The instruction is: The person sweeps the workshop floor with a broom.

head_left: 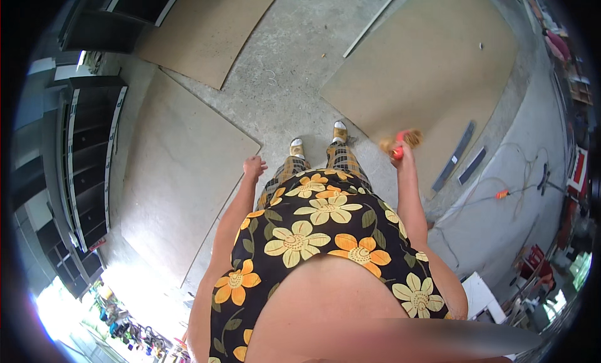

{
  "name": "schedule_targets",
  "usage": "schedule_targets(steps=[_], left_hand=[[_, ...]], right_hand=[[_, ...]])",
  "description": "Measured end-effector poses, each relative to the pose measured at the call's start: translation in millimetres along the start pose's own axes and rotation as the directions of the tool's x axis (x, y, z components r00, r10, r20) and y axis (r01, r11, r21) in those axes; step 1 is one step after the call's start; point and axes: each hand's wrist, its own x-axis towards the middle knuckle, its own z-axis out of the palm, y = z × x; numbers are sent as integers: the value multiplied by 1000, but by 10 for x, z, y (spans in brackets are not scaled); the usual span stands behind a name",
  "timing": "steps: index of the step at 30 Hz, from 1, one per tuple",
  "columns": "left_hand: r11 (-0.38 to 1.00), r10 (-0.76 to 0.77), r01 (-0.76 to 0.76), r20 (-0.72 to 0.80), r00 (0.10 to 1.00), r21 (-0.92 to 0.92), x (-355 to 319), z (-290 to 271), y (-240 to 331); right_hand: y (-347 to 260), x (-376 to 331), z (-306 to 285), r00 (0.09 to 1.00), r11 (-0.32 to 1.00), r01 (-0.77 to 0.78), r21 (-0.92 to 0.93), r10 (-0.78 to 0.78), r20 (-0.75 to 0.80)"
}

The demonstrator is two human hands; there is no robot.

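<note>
My right hand [404, 154] is closed round the red handle of a straw broom [412, 138], held out to the right of my legs. Tan bristles show on both sides of the red part; the broom's lower end is hard to make out. On the other side, my left hand [255, 167] hangs beside my thigh, over the edge of a brown board [181, 156]. Its fingers are loosely apart and nothing shows in them. Below the broom lies another large brown board [432, 62].
Two dark flat strips [455, 156] lie on the right, near a cable with an orange connector [502, 194]. Dark cabinets [91, 156] stand along the left. A third board [206, 31] and a thin pale strip [374, 22] lie ahead on the concrete floor [282, 69].
</note>
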Motion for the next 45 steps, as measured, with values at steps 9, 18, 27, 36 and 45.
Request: schedule_targets(steps=[9, 18, 27, 36, 45], left_hand=[[999, 13, -11, -31, 999, 53, -419, 931, -151], [989, 104, -95, -78, 991, 111, -670, 1148, -315], [996, -51, 43, -123, 991, -72, -764, 1092, -548], [994, -56, 41, -139, 989, -105, -834, 1032, -718], [993, -87, 78, -109, 990, -84, -814, 1081, -844]], right_hand=[[-423, 538, 1434, 948, 863, -2, -505, 162, 273], [44, -90, 1605, 913, 365, 111, -924, 329, 240], [338, -211, 1602, 744, -271, 19, -962, 647, -168], [-70, 451, 1653, 860, -592, 120, -797, 463, -215], [-243, -638, 1741, 951, -447, 283, -848, 242, 190]])
